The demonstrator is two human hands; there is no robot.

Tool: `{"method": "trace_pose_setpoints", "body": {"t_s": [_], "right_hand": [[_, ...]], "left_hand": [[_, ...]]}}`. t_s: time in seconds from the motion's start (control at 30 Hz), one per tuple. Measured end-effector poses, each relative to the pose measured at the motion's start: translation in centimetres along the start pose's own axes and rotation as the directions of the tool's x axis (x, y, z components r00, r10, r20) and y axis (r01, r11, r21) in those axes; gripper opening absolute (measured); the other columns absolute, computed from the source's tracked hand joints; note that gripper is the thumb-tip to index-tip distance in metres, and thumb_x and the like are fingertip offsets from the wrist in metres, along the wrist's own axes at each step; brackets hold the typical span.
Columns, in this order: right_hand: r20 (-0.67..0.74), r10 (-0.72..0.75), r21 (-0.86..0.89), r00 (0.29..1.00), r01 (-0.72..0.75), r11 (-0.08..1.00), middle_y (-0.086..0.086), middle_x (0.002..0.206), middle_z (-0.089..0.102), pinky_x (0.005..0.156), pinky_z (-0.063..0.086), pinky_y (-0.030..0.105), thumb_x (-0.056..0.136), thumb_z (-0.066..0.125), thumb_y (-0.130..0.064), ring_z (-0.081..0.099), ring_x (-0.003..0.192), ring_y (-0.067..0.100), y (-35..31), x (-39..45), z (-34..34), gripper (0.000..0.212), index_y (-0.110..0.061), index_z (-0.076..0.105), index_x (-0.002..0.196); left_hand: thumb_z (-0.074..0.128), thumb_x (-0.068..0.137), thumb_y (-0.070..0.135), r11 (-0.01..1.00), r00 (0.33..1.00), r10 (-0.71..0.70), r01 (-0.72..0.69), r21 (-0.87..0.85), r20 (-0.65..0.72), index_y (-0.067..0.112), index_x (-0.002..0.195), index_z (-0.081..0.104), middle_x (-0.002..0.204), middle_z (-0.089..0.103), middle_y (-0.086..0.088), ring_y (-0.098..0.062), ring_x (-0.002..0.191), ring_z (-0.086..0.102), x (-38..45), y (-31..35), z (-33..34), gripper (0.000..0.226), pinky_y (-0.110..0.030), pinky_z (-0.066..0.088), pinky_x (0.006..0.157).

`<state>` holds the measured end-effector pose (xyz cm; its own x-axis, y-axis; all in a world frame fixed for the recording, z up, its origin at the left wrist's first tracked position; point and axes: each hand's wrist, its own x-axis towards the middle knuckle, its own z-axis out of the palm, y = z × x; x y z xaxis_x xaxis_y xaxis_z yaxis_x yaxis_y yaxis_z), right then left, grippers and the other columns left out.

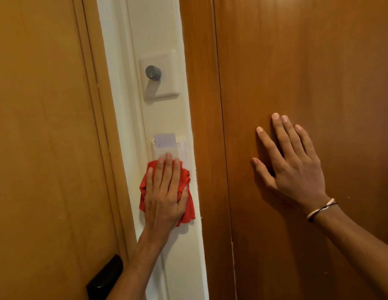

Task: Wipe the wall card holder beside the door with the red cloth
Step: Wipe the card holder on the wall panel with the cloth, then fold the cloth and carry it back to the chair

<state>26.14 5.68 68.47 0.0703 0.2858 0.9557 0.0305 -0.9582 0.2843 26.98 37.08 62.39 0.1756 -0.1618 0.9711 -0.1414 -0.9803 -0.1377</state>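
The white wall card holder (180,149) is mounted on a narrow cream wall strip between two wooden surfaces, with a pale card (165,140) standing in its top slot. My left hand (165,191) presses the red cloth (188,210) flat against the wall, covering the holder's lower part; its fingertips reach the holder's front face. My right hand (290,161) lies flat with fingers spread on the wooden panel to the right, holding nothing.
A white switch plate with a grey round knob (153,72) sits above the holder. The wooden door (43,148) is on the left, with a black handle (105,278) at the bottom. A dark wooden panel (318,61) fills the right side.
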Motion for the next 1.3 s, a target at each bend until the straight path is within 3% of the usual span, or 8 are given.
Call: {"method": "trace_pose_setpoints", "body": {"t_s": [0.1,0.57,0.7,0.77,0.83,0.9,1.13,1.3], "right_hand": [[0.002,0.001,0.013,1.000,-0.001,1.000,0.018,0.171,0.019,0.129,0.025,0.050,0.103,0.039,-0.057,0.019,0.160,0.032,-0.3,-0.1,-0.1,0.072,-0.017,0.027,0.163],[0.172,0.006,0.287,0.985,-0.056,0.956,0.017,0.164,0.039,0.125,0.035,0.049,0.102,0.046,-0.047,0.035,0.154,0.030,-2.6,0.7,-3.6,0.060,-0.011,0.051,0.150],[0.647,0.051,0.678,0.761,-0.604,0.418,-0.012,0.131,0.069,0.099,0.049,0.015,0.094,0.031,-0.074,0.061,0.127,0.000,-7.7,0.4,-8.2,0.061,-0.034,0.065,0.127],[0.852,-0.060,0.516,0.521,-0.853,-0.079,-0.014,0.109,0.077,0.087,0.049,0.012,0.090,0.032,-0.080,0.071,0.106,-0.003,-9.2,0.4,-9.5,0.062,-0.037,0.073,0.106],[0.888,-0.182,0.361,0.422,-0.886,-0.293,-0.012,0.083,0.078,0.082,0.050,0.019,0.093,0.037,-0.074,0.075,0.081,0.000,-9.0,-0.1,-10.0,0.060,-0.031,0.077,0.082],[0.886,-0.216,0.331,0.411,-0.885,-0.327,-0.007,0.066,0.066,0.079,0.045,0.028,0.095,0.050,-0.066,0.063,0.063,0.005,-8.0,-0.8,-10.8,0.057,-0.016,0.070,0.075],[0.956,-0.031,0.255,0.290,-0.881,-0.398,0.021,0.099,0.070,0.070,0.055,0.024,0.098,0.065,-0.012,0.065,0.088,0.026,-3.4,-4.1,-13.4,0.033,0.015,0.067,0.116],[0.974,0.031,0.215,0.226,-0.862,-0.459,0.009,0.085,0.072,0.067,0.055,0.025,0.100,0.062,-0.009,0.064,0.071,0.015,1.3,-7.0,-15.2,0.030,0.013,0.066,0.120]], "left_hand": [[0.038,0.102,0.038,0.968,0.970,-0.238,0.232,-0.100,-0.050,0.013,0.154,0.016,0.160,0.026,-0.011,-0.032,0.150,0.023,0.4,0.9,-0.2,0.062,-0.057,0.028,0.120],[0.040,0.103,0.031,0.949,0.973,-0.231,0.221,-0.225,-0.018,0.010,0.153,0.015,0.158,0.027,-0.012,-0.033,0.148,0.029,0.1,3.2,-2.7,0.060,-0.059,0.037,0.115],[0.033,0.105,0.033,0.928,0.979,-0.203,0.190,-0.320,-0.008,0.013,0.155,0.010,0.162,0.019,-0.011,-0.028,0.153,0.018,-0.4,6.6,-4.7,0.059,-0.052,0.027,0.122],[0.035,0.105,0.033,0.919,0.991,-0.133,0.130,-0.372,0.019,0.013,0.156,0.008,0.164,0.013,-0.011,-0.025,0.155,0.012,-0.9,8.6,-5.8,0.061,-0.048,0.021,0.125],[0.039,0.104,0.031,0.910,0.996,-0.063,0.080,-0.407,0.056,0.008,0.155,0.012,0.163,0.014,-0.015,-0.027,0.155,0.012,-1.4,10.7,-6.7,0.062,-0.049,0.025,0.124],[0.045,0.102,0.032,0.889,0.995,-0.018,0.060,-0.454,0.095,0.002,0.153,0.016,0.163,0.014,-0.018,-0.028,0.155,0.013,-2.0,12.2,-7.5,0.066,-0.049,0.028,0.123],[0.067,0.073,0.069,0.628,0.945,0.032,0.234,-0.742,0.325,0.019,0.156,-0.016,0.167,-0.017,0.001,-0.016,0.156,0.000,-2.1,16.3,-9.8,0.127,-0.013,0.011,0.122],[0.041,0.080,0.081,0.492,0.896,-0.070,0.413,-0.766,0.438,0.027,0.158,0.011,0.168,0.012,0.005,-0.001,0.152,0.016,-2.0,19.8,-10.5,0.099,-0.007,0.020,0.116]]}}
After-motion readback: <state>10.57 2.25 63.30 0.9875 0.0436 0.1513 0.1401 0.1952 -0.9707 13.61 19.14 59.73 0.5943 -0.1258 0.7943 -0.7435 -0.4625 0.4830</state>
